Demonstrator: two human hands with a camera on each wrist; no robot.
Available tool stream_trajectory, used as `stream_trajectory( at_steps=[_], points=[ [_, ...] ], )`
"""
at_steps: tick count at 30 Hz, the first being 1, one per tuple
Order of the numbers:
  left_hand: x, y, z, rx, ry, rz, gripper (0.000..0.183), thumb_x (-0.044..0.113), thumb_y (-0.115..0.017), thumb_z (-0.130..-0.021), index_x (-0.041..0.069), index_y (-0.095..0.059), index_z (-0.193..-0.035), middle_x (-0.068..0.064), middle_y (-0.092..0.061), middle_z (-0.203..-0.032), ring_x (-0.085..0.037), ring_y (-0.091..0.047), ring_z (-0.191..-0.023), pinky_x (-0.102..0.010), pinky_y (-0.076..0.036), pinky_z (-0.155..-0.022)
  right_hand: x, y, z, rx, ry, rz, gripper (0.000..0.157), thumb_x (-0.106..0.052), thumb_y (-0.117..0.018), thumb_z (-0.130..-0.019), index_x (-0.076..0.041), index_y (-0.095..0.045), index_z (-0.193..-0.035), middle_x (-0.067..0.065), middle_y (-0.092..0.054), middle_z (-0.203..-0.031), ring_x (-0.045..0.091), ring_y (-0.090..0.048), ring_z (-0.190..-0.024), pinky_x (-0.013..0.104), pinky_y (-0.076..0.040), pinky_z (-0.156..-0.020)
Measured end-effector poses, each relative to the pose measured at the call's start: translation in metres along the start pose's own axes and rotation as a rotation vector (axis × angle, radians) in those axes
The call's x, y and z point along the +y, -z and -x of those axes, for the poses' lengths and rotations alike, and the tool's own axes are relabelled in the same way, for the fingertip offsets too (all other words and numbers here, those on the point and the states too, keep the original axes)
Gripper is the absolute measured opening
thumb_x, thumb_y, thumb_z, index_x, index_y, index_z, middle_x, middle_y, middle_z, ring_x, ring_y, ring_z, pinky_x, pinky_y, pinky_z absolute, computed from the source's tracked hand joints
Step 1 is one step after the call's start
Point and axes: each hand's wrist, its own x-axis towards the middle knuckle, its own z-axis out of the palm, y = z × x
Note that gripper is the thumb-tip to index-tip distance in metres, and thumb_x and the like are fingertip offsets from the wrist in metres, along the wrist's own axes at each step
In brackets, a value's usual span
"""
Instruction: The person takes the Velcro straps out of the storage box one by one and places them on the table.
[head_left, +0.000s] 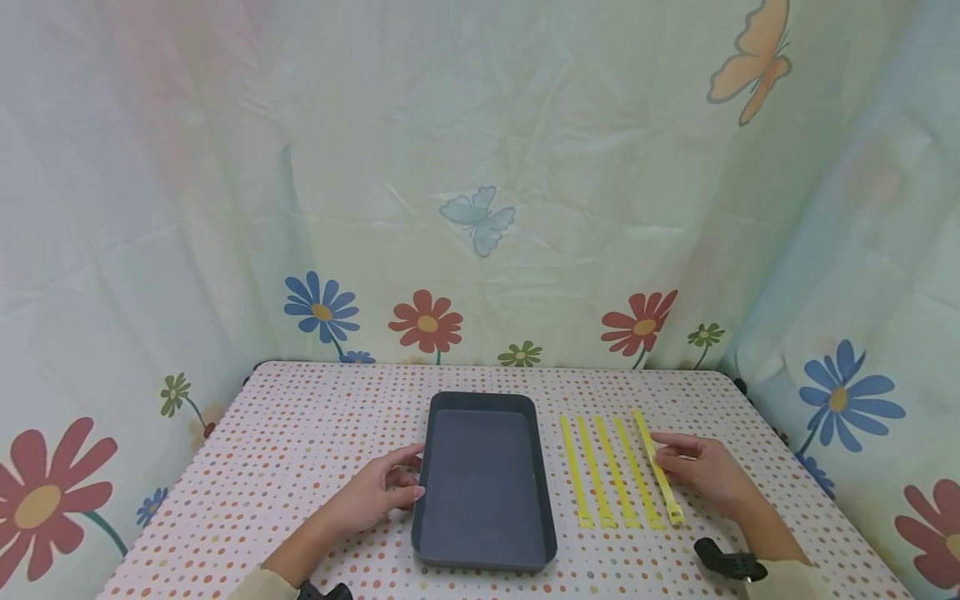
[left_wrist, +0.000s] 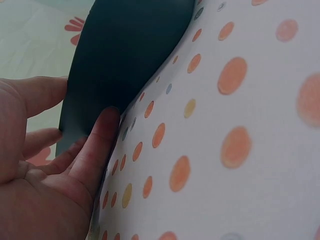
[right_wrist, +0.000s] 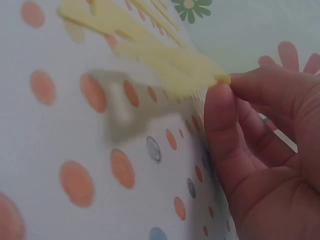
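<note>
A dark grey rectangular tray [head_left: 483, 492] lies at the middle of the table. My left hand [head_left: 375, 493] is at its left side, and in the left wrist view the fingertips and thumb touch the tray's outer wall [left_wrist: 125, 45]. To the right of the tray, my right hand [head_left: 708, 475] pinches a flat yellow strap [head_left: 652, 454] between thumb and index finger. The right wrist view shows this yellow strap [right_wrist: 187, 72] raised off the table, with its shadow underneath. Several similar yellow straps [head_left: 590, 458] lie side by side between it and the tray.
A white cloth with coloured dots [head_left: 330, 417] covers the table. Behind and at both sides hangs a pale curtain [head_left: 360, 183] printed with flowers and butterflies. Black bands [head_left: 729, 563] are on both wrists.
</note>
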Motion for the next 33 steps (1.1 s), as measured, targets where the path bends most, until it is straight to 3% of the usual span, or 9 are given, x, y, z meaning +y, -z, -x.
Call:
stream_trajectory(
  at_steps=[9,25,33],
  points=[
    [-0.001,0.001,-0.001,-0.002,0.001,-0.007,0.07,0.017,-0.067,-0.1,0.007,-0.033,-0.16,-0.02,-0.052,-0.145,-0.021,-0.064,-0.103,-0.029,-0.059,-0.082,-0.005,0.002,-0.001,-0.017,-0.056,0.012,0.058,-0.02,-0.072,-0.097,0.004,-0.053,-0.145,0.024,-0.067,-0.13,0.015,-0.069,-0.093,0.03,-0.061,-0.075],
    [0.001,0.001,-0.001,0.0,0.007,-0.013,0.07,0.019,-0.068,-0.1,0.008,-0.033,-0.16,-0.019,-0.052,-0.145,-0.02,-0.065,-0.102,-0.03,-0.058,-0.082,-0.015,-0.002,-0.006,0.017,-0.103,0.127,0.046,-0.014,-0.072,-0.094,0.008,-0.062,-0.134,0.023,-0.071,-0.12,0.016,-0.068,-0.085,0.032,-0.059,-0.071],
    [0.001,0.0,0.0,0.003,0.014,-0.026,0.07,0.019,-0.068,-0.1,0.008,-0.033,-0.16,-0.019,-0.053,-0.145,-0.019,-0.066,-0.101,-0.03,-0.058,-0.081,-0.02,-0.005,-0.002,0.037,-0.075,0.18,0.04,-0.008,-0.071,-0.092,0.01,-0.065,-0.126,0.015,-0.071,-0.099,0.017,-0.065,-0.079,0.029,-0.057,-0.065]
  ],
)
